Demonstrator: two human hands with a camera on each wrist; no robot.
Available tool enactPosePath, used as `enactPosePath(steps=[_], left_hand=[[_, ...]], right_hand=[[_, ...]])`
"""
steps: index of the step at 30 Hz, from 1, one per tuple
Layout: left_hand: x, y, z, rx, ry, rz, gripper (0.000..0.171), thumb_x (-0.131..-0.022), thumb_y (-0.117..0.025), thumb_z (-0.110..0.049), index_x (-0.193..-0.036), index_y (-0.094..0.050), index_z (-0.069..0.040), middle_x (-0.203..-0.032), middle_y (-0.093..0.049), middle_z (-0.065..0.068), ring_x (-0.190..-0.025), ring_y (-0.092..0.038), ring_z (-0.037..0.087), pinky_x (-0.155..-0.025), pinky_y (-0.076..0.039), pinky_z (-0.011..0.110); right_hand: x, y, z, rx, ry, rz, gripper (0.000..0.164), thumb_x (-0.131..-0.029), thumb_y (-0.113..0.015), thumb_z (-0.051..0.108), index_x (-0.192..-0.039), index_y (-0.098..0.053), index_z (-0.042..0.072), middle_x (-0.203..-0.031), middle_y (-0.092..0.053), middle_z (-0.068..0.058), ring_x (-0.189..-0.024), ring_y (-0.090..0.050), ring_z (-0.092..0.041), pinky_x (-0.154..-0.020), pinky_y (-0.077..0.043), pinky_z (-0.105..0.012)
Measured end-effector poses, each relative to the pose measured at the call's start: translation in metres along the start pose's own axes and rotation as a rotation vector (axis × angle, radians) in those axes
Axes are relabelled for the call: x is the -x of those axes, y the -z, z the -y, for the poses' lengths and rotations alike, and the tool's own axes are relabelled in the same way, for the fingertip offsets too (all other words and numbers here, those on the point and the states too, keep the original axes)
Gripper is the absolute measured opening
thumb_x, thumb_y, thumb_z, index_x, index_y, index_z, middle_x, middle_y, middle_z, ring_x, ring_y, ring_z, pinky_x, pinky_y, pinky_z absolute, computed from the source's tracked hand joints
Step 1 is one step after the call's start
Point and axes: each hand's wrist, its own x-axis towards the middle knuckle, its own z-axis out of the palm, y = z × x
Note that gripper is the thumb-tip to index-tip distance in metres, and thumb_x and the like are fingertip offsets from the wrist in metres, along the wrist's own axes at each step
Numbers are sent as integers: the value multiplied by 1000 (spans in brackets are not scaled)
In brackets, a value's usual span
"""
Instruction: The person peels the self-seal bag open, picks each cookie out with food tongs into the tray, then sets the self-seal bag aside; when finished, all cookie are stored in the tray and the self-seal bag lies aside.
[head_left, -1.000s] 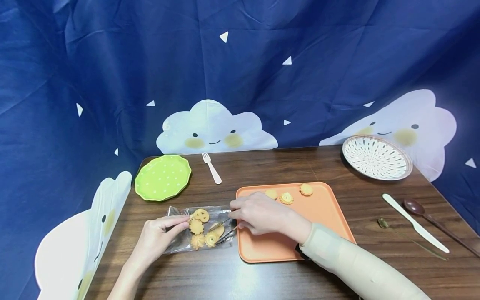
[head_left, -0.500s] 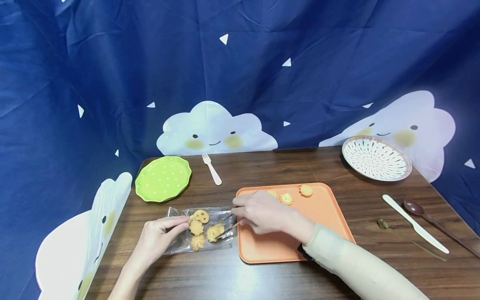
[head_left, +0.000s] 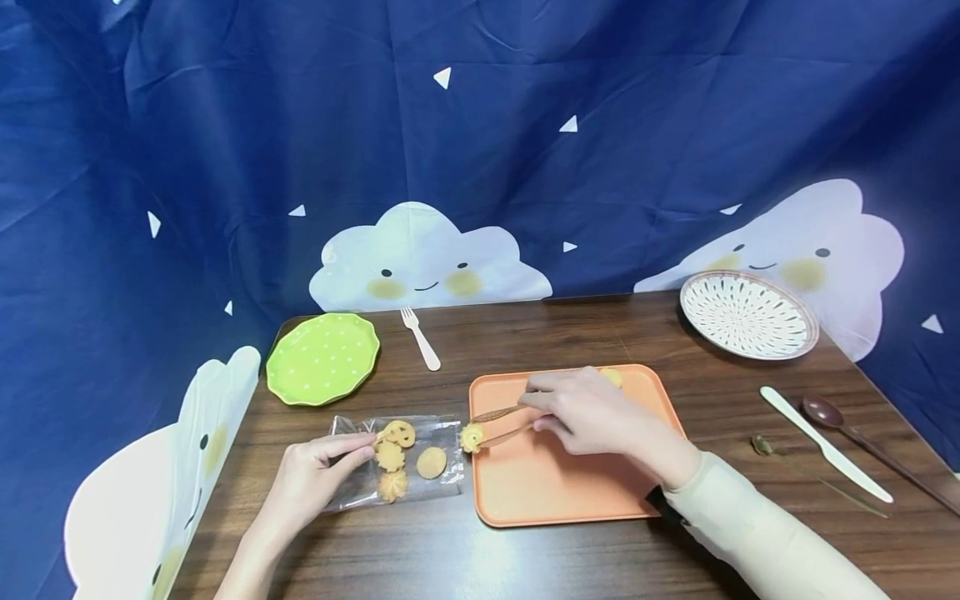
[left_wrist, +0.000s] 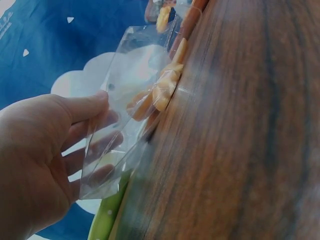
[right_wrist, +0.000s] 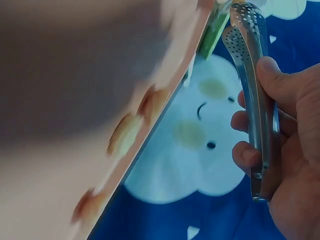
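Note:
My left hand [head_left: 303,479] pinches a clear plastic bag [left_wrist: 125,62] between thumb and fingers. Inside the bag lie several cookies, among them a plain round one [head_left: 431,462] and a pretzel-shaped one [head_left: 402,433]. My right hand [head_left: 588,412] grips perforated metal tongs [right_wrist: 256,100] by the handles. Held at their tips is a swirled cookie [head_left: 472,438], over the left edge of the orange tray [head_left: 540,492]. One cookie [head_left: 612,377] shows at the tray's back; other tray cookies [right_wrist: 125,132] appear in the right wrist view, hidden behind my hand in the head view.
A green dotted plate [head_left: 322,358] and a pale fork [head_left: 422,340] are at the back left. At the back right stands a patterned oval dish [head_left: 750,317]. A white knife [head_left: 825,446], a brown spoon [head_left: 822,412] and a dried stem [head_left: 762,446] lie on the right.
The tongs have taken the swirled cookie off the round one in the bag and carried it right, out to the tray's left edge. My left hand stays at the bag.

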Motion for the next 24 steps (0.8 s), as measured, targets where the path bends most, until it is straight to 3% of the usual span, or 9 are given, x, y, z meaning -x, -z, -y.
enactPosePath(steps=[9,15,24], left_hand=[[0,-2,-1,21,19,-11,18,-86,-81,-33,-104,-81,-32,-104,-79,-18,-99,-74,-2,-89,-47,-2],[-1,-1,-3,20,17,-18,18,-86,-81,-32,-103,-81,-31,-103,-79,-18,-98,-74,-1,-88,-46,-3],[1,-1,-3,12,4,-12,18,-86,-81,-32,-104,-81,-33,-104,-78,-19,-99,-74,-2,-89,-47,-2]], right_hand=[[49,9,-30,53,-69,-59,25,-79,-83,24,-103,-74,24,-96,-63,13,-73,-58,0,-57,-50,-27],[80,6,-42,64,-130,-25,24,-80,-83,26,-102,-74,26,-96,-64,13,-74,-61,-3,-55,-49,-27],[90,1,-48,47,-174,-3,25,-79,-84,23,-102,-76,25,-95,-64,13,-70,-58,-3,-53,-47,-26]])
